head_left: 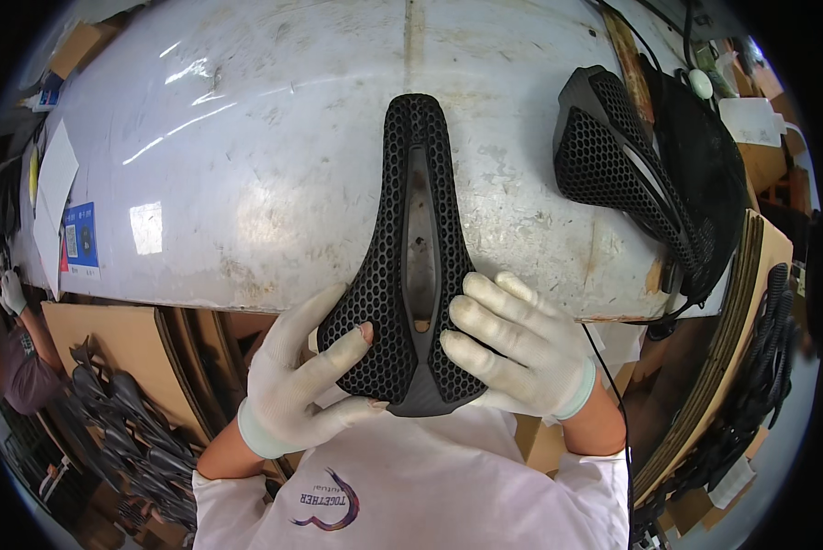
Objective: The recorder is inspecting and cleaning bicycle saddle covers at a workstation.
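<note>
A black bicycle saddle [375, 275] with a honeycomb-lattice top and a long central slot lies between my hands, its narrow nose pointing away over the table [274, 202]. My left hand [306, 376], in a white glove with bare fingertips showing, grips the wide rear on its left side. On the opposite side, my right hand [517, 348], also gloved in white, lays its fingers over the rear edge. Both thumbs sit low near the saddle's back end. The underside of the saddle is hidden.
Another black lattice saddle [613, 165] rests at the table's right, against a black bag [705, 174]. Cardboard boxes with several black saddle parts [122, 412] stand below left; another box [705, 367] is at right. A cable [618, 394] hangs beside my right arm. Someone's gloved hand [11, 291] shows far left.
</note>
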Demonstrator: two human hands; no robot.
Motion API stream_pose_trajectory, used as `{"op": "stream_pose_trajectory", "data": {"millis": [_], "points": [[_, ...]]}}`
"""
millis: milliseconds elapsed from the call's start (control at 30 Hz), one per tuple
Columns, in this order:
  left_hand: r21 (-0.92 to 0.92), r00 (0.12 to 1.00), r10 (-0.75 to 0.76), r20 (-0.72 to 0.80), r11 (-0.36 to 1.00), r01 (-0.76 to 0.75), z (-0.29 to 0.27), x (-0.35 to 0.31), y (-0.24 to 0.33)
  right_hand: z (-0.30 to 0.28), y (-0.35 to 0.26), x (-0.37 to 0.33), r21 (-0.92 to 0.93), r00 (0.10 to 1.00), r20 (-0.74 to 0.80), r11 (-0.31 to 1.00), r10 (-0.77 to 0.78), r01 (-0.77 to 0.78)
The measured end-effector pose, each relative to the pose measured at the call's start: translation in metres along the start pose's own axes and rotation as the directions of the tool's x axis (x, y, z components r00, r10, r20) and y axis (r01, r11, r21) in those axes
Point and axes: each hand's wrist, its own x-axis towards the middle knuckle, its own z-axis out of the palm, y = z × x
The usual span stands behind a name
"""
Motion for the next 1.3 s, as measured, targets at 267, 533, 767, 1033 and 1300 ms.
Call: {"op": "stream_pose_trajectory", "data": {"millis": [267,533,767,1033,1300], "points": [[-0.087,0.997,0.067,-0.028,0.994,-0.069,0.010,0.001,-0.011,0.003,0.003,-0.001,0.021,1.000,-0.022,1.000,-0.018,0.019],[0.023,1.000,-0.010,0.011,1.000,0.009,0.004,0.000,0.001,0.002,0.004,0.000,0.028,0.999,-0.029,1.000,-0.013,0.013],[0.025,0.995,0.086,0.053,0.996,-0.087,0.005,0.003,-0.005,0.006,0.005,-0.001,0.051,0.999,-0.041,0.998,-0.019,0.021],[0.395,0.980,0.174,0.098,0.897,-0.198,-0.001,0.011,0.005,0.006,0.007,0.001,0.085,0.999,-0.031,0.996,-0.008,0.010],[0.417,0.955,0.291,0.061,0.861,-0.290,0.016,0.020,0.005,0.007,0.009,-0.001,0.115,1.000,-0.028,0.993,-0.002,0.005]]}}
